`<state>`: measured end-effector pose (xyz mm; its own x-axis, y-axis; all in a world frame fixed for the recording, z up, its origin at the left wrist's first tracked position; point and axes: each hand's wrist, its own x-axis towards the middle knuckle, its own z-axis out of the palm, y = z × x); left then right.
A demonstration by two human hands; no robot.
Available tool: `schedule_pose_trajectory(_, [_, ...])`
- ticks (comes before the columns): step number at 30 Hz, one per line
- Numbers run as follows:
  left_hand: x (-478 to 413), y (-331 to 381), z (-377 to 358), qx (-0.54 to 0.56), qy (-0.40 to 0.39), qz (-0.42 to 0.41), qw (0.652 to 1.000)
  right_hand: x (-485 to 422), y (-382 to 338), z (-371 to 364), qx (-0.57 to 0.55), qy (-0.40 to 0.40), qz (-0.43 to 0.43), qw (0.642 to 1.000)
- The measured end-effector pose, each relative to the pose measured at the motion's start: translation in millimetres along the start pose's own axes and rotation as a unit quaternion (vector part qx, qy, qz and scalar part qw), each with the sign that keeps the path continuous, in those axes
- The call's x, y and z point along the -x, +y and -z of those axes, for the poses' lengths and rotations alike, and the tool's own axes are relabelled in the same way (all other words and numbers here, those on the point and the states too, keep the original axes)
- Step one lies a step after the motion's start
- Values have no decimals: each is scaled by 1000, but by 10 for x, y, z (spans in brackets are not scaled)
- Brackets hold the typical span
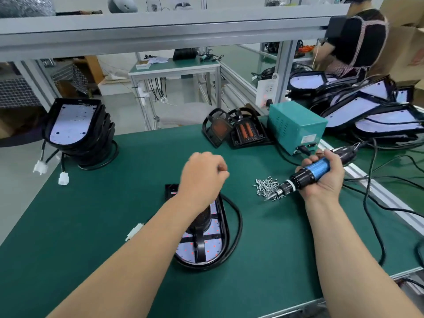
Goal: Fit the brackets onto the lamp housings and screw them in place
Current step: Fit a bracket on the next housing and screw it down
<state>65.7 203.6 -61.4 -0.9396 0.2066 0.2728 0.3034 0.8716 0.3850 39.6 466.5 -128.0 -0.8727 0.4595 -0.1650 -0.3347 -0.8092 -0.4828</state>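
A black lamp housing with a white LED board and a black bracket across it lies on the green mat, partly under my left forearm. My left hand hovers above its far end with curled fingers; nothing shows in them. My right hand grips a blue-and-black electric screwdriver whose tip points left into a pile of small silver screws. Two black brackets, one with orange battery cells, stand at the back of the mat.
A stack of lamp housings with white connectors sits at the mat's left. A teal power supply box stands back right, cables trailing along the right edge. More housings are piled at far right, where another person works.
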Motion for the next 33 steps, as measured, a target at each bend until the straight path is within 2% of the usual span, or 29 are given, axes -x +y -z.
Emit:
schedule_pose_trajectory(4, [-401,236,-344,-18,-134,-49,990,-51,13,67,-18,-19,-18,999])
schedule_pose_trajectory(7, [-580,280,-595,-49,-200,-74,976,-71,17,92,-41,-26,-22,999])
schedule_pose_trajectory(14, [-721,354,-789,-67,-233,-124,962,-98,31,108,-41,-13,-23,999])
schedule_pose_trajectory(18, [-709,403,-742,-127,-264,-172,940,-79,28,102,-44,-11,-24,999])
schedule_pose_trajectory(21, [-646,417,-648,-132,-271,-171,938,-53,19,114,-50,-13,-27,998])
schedule_pose_trajectory(23, [-583,386,-542,-64,-249,-135,957,-32,7,121,-53,-13,-33,998])
schedule_pose_trajectory(25, [-486,322,-411,66,-212,-70,973,4,-7,113,-63,-10,-43,997])
schedule_pose_trajectory(27, [-324,242,-272,206,-176,1,963,58,0,85,-69,2,-50,996])
schedule_pose_trajectory(29, [-126,164,-143,334,-130,56,932,129,13,19,-70,9,-51,996])
schedule_pose_trajectory(33, [239,43,40,533,-93,149,828,351,59,-277,-70,-13,-45,996])
